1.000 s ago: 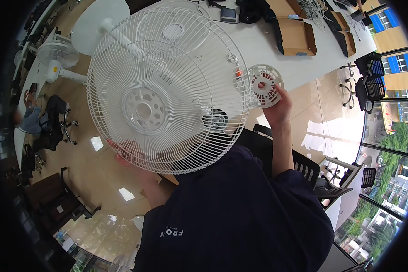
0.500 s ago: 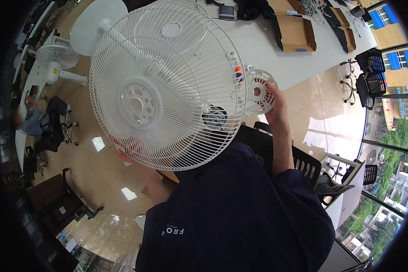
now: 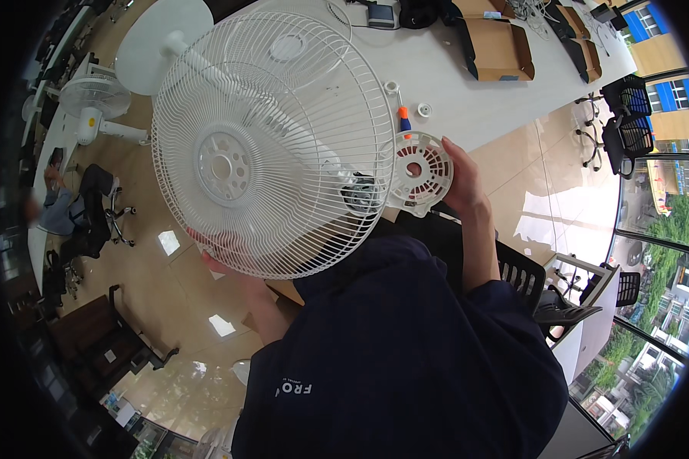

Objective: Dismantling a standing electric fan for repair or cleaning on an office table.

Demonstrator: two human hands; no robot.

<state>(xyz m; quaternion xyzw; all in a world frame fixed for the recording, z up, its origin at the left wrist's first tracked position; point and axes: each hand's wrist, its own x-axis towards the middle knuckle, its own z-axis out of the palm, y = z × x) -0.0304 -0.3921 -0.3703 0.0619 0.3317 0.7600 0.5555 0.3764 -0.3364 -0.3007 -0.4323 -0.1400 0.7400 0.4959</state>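
A large white wire fan guard (image 3: 283,138) fills the middle left. My left hand (image 3: 222,252) is closed on its lower left edge, seen through the wires. My right hand (image 3: 459,180) grips a round white slotted plastic cover (image 3: 429,157) at the guard's right side. Beyond the guard on the white table (image 3: 436,84) lie an orange and blue screwdriver (image 3: 404,118) and a small white ring part (image 3: 425,110). A metallic fan motor (image 3: 354,195) shows partly through the guard, along with a white pole behind it.
Open cardboard boxes (image 3: 494,50), cables (image 3: 528,15) and black items (image 3: 417,13) are on the table's back part. A white round fan base (image 3: 142,53) and another white fan (image 3: 96,107) stand left. A seated person (image 3: 61,206) is at left. Black chairs (image 3: 620,130) are right.
The guard has shifted slightly up and left. The slotted cover and my right hand have moved left and, lately, lower, uncovering the small ring part on the table.
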